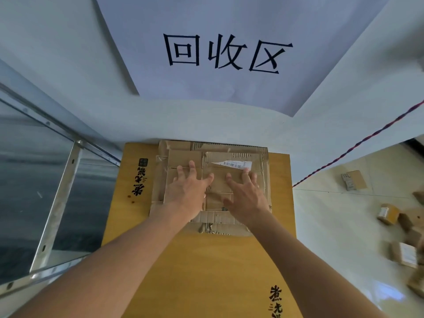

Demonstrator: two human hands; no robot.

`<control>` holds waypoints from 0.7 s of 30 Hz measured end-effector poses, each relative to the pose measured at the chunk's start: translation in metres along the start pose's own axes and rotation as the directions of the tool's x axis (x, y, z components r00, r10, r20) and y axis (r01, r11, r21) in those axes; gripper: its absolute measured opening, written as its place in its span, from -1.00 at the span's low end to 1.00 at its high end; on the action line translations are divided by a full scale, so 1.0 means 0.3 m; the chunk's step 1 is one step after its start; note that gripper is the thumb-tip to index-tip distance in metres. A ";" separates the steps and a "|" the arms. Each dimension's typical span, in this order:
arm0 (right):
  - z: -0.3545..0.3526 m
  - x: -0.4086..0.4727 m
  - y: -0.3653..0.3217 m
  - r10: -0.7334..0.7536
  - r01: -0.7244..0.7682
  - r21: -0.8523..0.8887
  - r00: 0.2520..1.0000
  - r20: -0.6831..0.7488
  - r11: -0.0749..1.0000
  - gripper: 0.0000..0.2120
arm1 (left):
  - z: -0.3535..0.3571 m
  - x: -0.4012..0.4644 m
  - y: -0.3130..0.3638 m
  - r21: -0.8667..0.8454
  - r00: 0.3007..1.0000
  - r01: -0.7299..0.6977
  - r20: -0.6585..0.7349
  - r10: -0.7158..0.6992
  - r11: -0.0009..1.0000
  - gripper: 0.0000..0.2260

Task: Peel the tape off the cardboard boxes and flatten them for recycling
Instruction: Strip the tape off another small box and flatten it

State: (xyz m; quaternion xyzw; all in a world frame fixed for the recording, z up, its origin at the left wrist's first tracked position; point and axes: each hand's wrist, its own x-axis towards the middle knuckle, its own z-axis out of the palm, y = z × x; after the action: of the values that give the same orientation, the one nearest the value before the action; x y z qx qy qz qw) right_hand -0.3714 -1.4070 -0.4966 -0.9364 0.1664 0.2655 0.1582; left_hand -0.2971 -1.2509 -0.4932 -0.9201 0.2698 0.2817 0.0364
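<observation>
A stack of flattened brown cardboard boxes (259, 171) lies at the far end of a yellow wooden table (202, 267), against the white wall. The top piece carries a torn white barcode label (234, 164). My left hand (187, 188) presses flat on the left part of the top piece, fingers spread and straight. On the right part my right hand (246, 193) also presses flat, its fingertips touching the lower edge of the label. Neither hand grips anything. Tape strips show on the stack's left edge (161, 152).
Several small unflattened cardboard boxes (387, 213) lie scattered on the tiled floor at the right. A white paper sign with black characters (227, 53) hangs on the wall ahead. A metal-framed glass panel (57, 187) stands at the left. A red-blue cord (358, 143) runs along the right wall.
</observation>
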 end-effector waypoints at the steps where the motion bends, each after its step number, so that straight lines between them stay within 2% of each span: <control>1: 0.000 0.000 -0.003 0.005 -0.004 -0.015 1.000 0.003 1.000 -0.28 | -0.003 0.004 0.002 0.015 1.000 -0.003 0.003 0.003 1.000 -0.41; 6: 0.004 0.001 -0.015 0.033 -0.034 -0.053 0.999 -0.021 0.998 -0.23 | 0.017 0.002 -0.005 0.051 1.000 -0.014 -0.018 0.015 0.999 -0.40; 11: 0.001 -0.028 -0.040 0.081 -0.083 -0.039 0.995 -0.056 0.996 -0.26 | 0.024 -0.051 -0.048 -0.020 0.995 -0.049 -0.088 0.048 0.999 -0.45; 15: -0.058 -0.097 -0.066 0.106 -0.101 0.044 0.986 -0.129 0.994 -0.34 | -0.052 -0.102 -0.089 -0.068 0.987 -0.128 -0.108 0.120 0.989 -0.45; 21: -0.178 -0.276 -0.146 0.096 -0.041 0.195 0.956 -0.276 0.980 -0.50 | -0.239 -0.219 -0.105 0.038 0.942 -0.238 -0.233 0.240 0.971 -0.44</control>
State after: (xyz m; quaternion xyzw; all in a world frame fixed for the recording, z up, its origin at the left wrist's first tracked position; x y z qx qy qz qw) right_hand -0.3968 -1.3694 -0.3988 -0.9393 0.2442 0.1166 0.2108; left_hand -0.2907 -1.2085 -0.4005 -0.9073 0.3831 0.1712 -0.0260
